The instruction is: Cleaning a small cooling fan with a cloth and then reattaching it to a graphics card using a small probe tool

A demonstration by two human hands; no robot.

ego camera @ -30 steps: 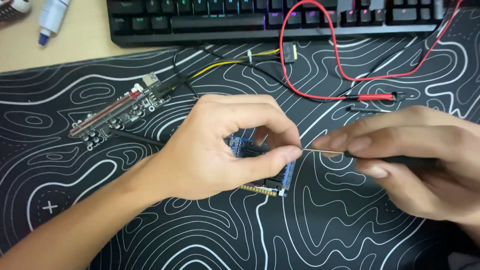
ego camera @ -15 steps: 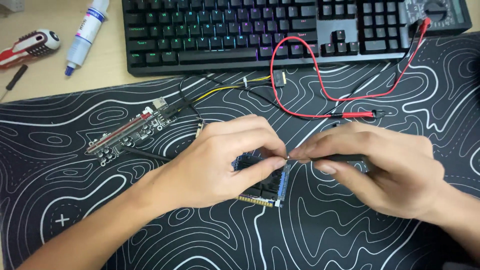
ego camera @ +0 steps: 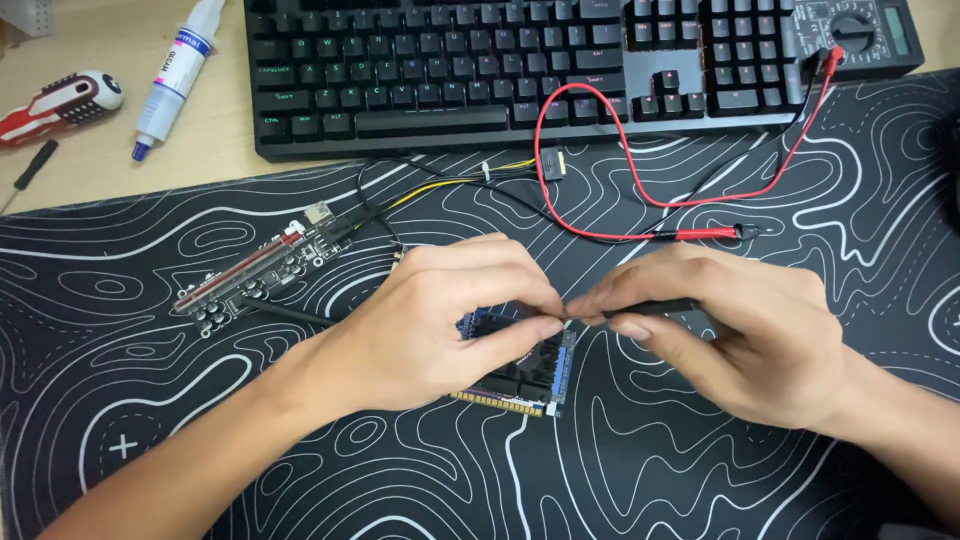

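Black desk mat with white wavy lines covers most of the light wooden tabletop that I see from the head camera.

Near the middle of the mat lies a small blue and black circuit board with gold pins along one edge. My left hand rests over the left part of this board, with thumb and first finger pinched together just above it. My right hand is closed around a thin black rod-shaped tool, and the tool's tip meets the left fingertips over the board. The two hands touch at the fingertips. I cannot tell what the tip is pressing on, because the fingers hide it.

Toward the left side of the mat lies a long narrow circuit board with a red slot. Thin black and yellow wires run from it toward the far edge of the mat.

Along the far edge of the tabletop sits a black keyboard with coloured lit keys. At the far right corner is a dark meter with a round dial, and its red lead wire loops down onto the mat.

At the far left corner lie a red and white screwdriver handle and a white tube with a blue tip.
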